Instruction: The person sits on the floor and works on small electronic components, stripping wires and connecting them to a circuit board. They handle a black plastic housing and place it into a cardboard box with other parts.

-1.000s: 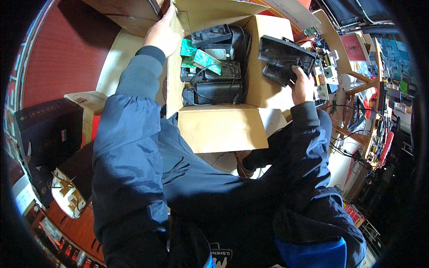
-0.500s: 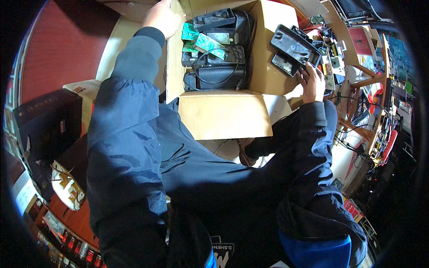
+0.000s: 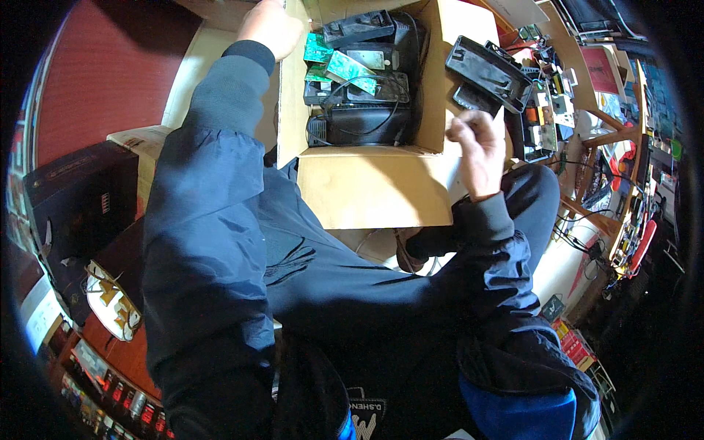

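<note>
An open cardboard box (image 3: pixel 376 192) stands in front of me, its near flap folded down toward my lap. Inside lie black plastic adapter housings (image 3: pixel 359 126), green circuit boards (image 3: pixel 352 72) and a thin black cable (image 3: pixel 416 55). My left hand (image 3: pixel 271 28) rests against the far end of the box's left side; its fingers are cut off by the upper edge. Over the box's right flap, my right hand (image 3: pixel 480 150) hovers with its fingers curled in, nothing visible in them. Just beyond it, empty black housing shells (image 3: pixel 488 73) lie on that flap, apart from the hand.
Small electronic parts (image 3: pixel 546 110) crowd the area right of the box, beside a wooden frame (image 3: pixel 605 130) with loose cables (image 3: pixel 579 238). At left stand a dark box (image 3: pixel 81 194) and a red panel (image 3: pixel 110 81). My knee (image 3: pixel 539 191) is close below the right flap.
My right hand has left the black shells and moved left and nearer, its fingers now curled. The shells stay on the flap. My left hand keeps its place at the box.
</note>
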`<state>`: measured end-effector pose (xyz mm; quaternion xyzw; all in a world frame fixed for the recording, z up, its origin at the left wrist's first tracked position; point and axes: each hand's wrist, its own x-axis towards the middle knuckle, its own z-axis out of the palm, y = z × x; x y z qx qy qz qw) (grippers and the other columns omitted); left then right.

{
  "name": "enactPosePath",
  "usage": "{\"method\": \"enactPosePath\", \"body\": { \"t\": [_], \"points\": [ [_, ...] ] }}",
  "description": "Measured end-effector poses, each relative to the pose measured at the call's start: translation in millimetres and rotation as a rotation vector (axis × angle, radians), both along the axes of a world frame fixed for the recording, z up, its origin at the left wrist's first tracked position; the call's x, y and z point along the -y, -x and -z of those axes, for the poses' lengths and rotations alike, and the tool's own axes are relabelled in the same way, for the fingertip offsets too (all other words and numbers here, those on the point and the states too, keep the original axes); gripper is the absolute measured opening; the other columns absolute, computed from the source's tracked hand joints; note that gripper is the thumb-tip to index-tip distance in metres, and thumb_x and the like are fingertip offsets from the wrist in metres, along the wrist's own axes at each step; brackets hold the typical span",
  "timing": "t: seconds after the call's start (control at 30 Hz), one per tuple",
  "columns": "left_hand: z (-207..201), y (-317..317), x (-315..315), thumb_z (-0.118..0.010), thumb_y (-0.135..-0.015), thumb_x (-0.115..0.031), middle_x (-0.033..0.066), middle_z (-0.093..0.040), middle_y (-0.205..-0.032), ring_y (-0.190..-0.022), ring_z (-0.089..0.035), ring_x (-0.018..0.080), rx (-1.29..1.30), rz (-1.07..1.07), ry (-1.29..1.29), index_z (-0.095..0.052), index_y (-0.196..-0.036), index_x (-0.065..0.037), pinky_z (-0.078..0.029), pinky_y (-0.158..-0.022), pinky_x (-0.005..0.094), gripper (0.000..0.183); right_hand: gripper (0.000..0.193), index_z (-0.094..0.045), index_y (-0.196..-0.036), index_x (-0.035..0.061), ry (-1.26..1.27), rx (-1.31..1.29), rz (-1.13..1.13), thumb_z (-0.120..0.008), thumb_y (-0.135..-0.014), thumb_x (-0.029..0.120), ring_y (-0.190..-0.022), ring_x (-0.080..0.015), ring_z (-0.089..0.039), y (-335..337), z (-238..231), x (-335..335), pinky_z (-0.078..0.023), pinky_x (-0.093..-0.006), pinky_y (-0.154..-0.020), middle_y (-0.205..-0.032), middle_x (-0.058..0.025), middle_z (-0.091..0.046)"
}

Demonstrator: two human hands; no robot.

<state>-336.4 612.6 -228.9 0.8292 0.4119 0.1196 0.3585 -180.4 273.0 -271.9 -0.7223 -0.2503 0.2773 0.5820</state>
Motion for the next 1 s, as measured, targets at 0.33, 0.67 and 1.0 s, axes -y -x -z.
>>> {"method": "enactPosePath", "body": {
  "t": [0.33,0.67,1.0],
  "points": [
    [14,2,-5,-0.051,-0.092,0.000,0.0370,-0.060,-0.126,-0.119,-0.063,0.0437,0.114,0.038,-0.062,-0.034,-0.160,-0.010,-0.048,-0.101,0.0424,0.071,0.050,-0.062,-0.124,-0.0029,0.256,0.488,-0.463,-0.075,-0.085,0.026,-0.111,-0.0434,-0.065,34,74,-138,-0.052,-0.0458,-0.098,-0.116,-0.0280,-0.067],
    [4,1,3,-0.057,-0.101,-0.013,0.0334,-0.064,-0.123,-0.116,-0.066,0.0367,0.177,0.019,0.018,-0.032,-0.160,-0.009,-0.048,-0.101,0.0381,0.064,0.071,-0.064,-0.122,-0.0010,0.584,0.754,-0.551,-0.076,-0.080,0.055,-0.111,-0.0416,-0.063,5,145,-194,-0.047,-0.0466,-0.102,-0.118,-0.0250,-0.069],
    [2,0,4,-0.050,-0.104,-0.016,0.0324,-0.064,-0.122,-0.114,-0.066,0.0403,0.187,0.013,0.035,-0.036,-0.157,-0.006,-0.050,-0.099,0.0396,0.056,0.079,-0.050,-0.139,-0.0088,0.379,0.276,-0.359,-0.084,-0.079,0.028,-0.120,-0.0250,-0.059,-17,71,-95,-0.047,-0.0365,-0.105,-0.132,-0.0190,-0.059]
  ]
}}
